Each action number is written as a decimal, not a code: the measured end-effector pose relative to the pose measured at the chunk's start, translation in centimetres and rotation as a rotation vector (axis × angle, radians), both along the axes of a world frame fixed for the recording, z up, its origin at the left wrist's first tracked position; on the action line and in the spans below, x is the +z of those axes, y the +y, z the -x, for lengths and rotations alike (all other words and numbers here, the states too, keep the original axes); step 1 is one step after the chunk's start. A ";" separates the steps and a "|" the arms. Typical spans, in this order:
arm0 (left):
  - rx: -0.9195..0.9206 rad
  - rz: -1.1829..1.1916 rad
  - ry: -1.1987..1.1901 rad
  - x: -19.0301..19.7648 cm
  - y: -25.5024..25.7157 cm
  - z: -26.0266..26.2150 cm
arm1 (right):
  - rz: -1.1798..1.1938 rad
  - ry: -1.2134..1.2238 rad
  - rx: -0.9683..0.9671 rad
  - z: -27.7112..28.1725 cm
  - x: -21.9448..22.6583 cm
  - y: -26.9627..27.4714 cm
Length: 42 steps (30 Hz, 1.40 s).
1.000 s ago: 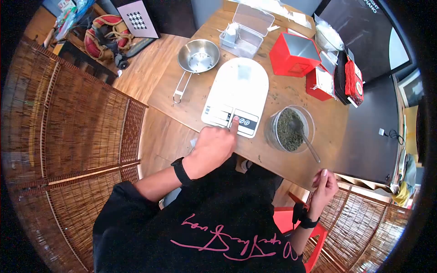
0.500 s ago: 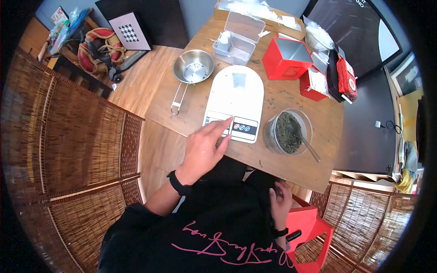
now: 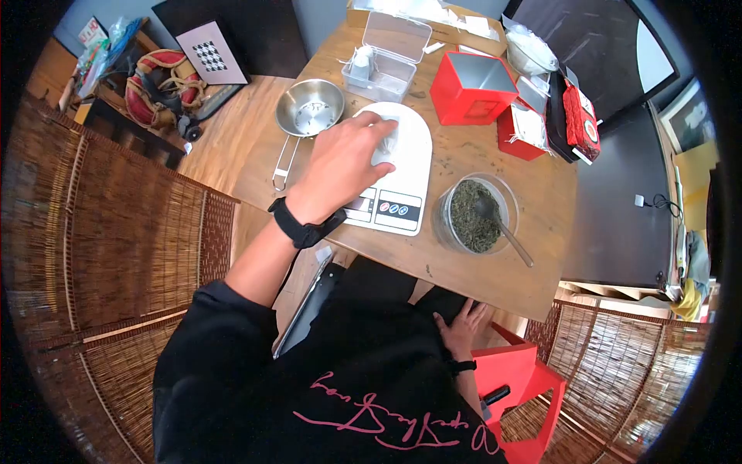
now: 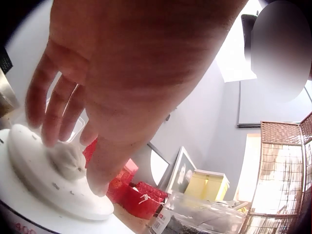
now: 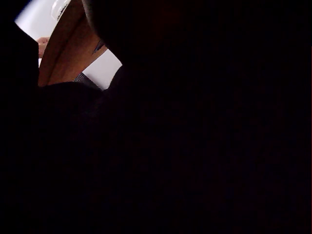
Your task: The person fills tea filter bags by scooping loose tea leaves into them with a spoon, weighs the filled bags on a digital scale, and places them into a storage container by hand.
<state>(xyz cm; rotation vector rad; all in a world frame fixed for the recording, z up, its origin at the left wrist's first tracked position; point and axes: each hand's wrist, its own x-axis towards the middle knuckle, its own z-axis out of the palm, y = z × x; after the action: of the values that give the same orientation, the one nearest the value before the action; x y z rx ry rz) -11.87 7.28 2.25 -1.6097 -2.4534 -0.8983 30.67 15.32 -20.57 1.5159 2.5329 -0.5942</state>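
Observation:
My left hand (image 3: 344, 158) reaches over the white kitchen scale (image 3: 406, 182), fingers spread and thumb apart. Between thumb and fingers, a small translucent pouch (image 4: 69, 162) lies on the scale's platform, fingertips right at it in the left wrist view. Part of that pouch (image 3: 390, 141) also shows past the hand in the head view. My right hand (image 3: 461, 329) rests on my thigh with its fingers extended. Right of the scale stands a clear tub (image 3: 439, 224) of dried, dark green leaves (image 3: 473, 220), with a metal spoon (image 3: 514, 243) leaning in it.
A steel pan (image 3: 309, 108) with a wire handle stands left of the scale. Behind are a lidded clear plastic box (image 3: 379, 81), a red open box (image 3: 471, 89) and a smaller red box (image 3: 522, 131). Leaf bits dot the table (image 3: 533, 201). A red stool (image 3: 510, 371) stands at right.
My left hand has gone from pressing the scale's buttons to the pouch on its platform. The right hand has moved down from the table's edge onto my thigh.

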 end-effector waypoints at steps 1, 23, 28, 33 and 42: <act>-0.023 0.005 0.026 -0.1 0.5 0.0 | 0.022 -0.022 -0.008 0.5 0.0 0.0; -0.028 0.094 0.140 4.1 5.4 14.1 | 0.103 -0.082 0.162 4.0 -0.3 -0.5; -0.030 0.189 0.188 2.0 6.8 16.0 | 0.041 -0.105 0.170 3.4 -1.8 -0.9; 0.065 0.257 0.210 1.5 7.6 14.8 | 0.070 -0.127 0.181 3.5 -1.4 -0.8; 0.294 0.115 0.277 -0.6 8.5 15.5 | 0.060 -0.091 0.178 3.9 -0.3 -0.9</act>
<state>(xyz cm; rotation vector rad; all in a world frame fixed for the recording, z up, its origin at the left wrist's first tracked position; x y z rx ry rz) -27.41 15.74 1.65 -1.2542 -2.4871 -0.4664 26.76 14.42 -20.83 1.2519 2.5216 -0.5579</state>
